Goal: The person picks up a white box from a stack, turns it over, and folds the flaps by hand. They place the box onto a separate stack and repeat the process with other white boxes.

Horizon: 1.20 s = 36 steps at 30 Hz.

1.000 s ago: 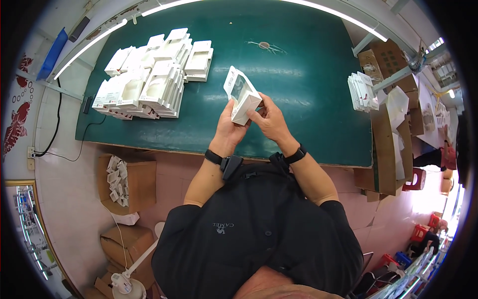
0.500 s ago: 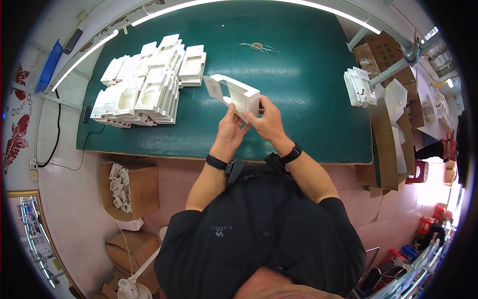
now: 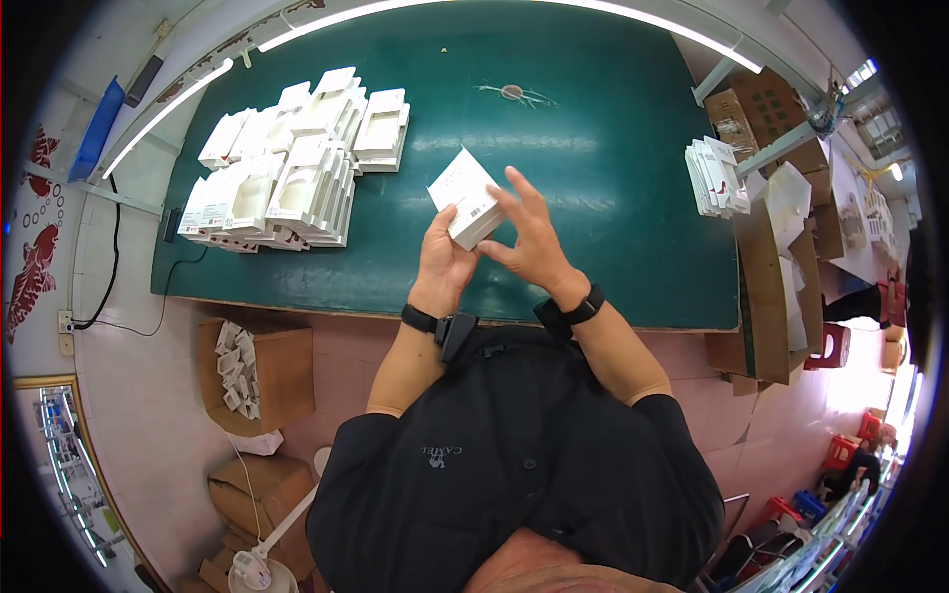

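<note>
A small white carton (image 3: 465, 194) is held over the near part of the green table (image 3: 593, 247), tilted, with a printed face turned up. My left hand (image 3: 445, 259) grips its lower left side, the thumb lying on the printed face. At the carton's right side is my right hand (image 3: 539, 240), its fingers stretched and spread and the thumb apart from them. Its fingertips are close to the carton's edge; whether they touch it I cannot tell. Toward the left of the table stand stacked white cartons (image 3: 287, 183), several of them with recessed trays or cut-out fronts showing.
A smaller pile of flat white cartons (image 3: 714, 176) lies at the table's right edge, beside an open cardboard box (image 3: 766, 296). Below the table's left side is another cardboard box (image 3: 282, 381) of white pieces. A round brown item with clear strips (image 3: 511, 92) lies far back.
The carton has turned over: its open, hollow side with the raised flap faced up before, and a printed face shows now. My right hand has loosened and spread its fingers.
</note>
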Motion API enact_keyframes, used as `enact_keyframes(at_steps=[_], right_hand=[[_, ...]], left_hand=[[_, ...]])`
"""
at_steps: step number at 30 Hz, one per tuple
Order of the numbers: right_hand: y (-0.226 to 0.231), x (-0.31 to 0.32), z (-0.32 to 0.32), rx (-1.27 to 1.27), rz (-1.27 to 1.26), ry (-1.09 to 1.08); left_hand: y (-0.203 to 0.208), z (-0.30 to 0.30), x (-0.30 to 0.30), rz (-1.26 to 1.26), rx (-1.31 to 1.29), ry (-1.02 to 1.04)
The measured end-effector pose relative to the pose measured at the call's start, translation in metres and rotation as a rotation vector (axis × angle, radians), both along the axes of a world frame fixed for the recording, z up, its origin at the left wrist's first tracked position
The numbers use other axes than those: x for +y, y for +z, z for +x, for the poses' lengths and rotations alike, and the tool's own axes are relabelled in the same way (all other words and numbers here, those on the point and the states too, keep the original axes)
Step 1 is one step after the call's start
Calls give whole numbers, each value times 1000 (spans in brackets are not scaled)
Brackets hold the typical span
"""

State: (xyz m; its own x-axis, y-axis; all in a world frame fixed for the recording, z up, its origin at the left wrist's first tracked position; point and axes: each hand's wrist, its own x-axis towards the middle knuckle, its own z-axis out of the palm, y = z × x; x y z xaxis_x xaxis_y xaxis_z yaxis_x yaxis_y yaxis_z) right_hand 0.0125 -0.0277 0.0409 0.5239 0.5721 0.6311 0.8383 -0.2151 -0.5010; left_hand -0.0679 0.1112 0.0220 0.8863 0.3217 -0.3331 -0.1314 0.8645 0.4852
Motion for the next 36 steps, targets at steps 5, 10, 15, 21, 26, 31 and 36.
enact_keyframes(at_steps=[5, 10, 15, 21, 26, 31, 36], right_hand=[[-14, 3, 11, 1024, 185, 281], [-22, 8, 8, 929, 210, 236], [-18, 10, 6, 986, 277, 288], [-18, 11, 3, 923, 278, 223], [-21, 11, 4, 854, 273, 159], [-23, 9, 5, 879, 288, 242], [-24, 4, 8, 937, 325, 404]], left_hand=[[11, 5, 0, -75, 56, 27], [13, 5, -5, -88, 30, 13], [14, 3, -5, -90, -6, -6], [14, 2, -11, -72, -5, 8], [13, 1, -13, -59, 6, 13], [9, 1, -9, -103, 4, -3], [10, 1, -6, -137, -63, -27]])
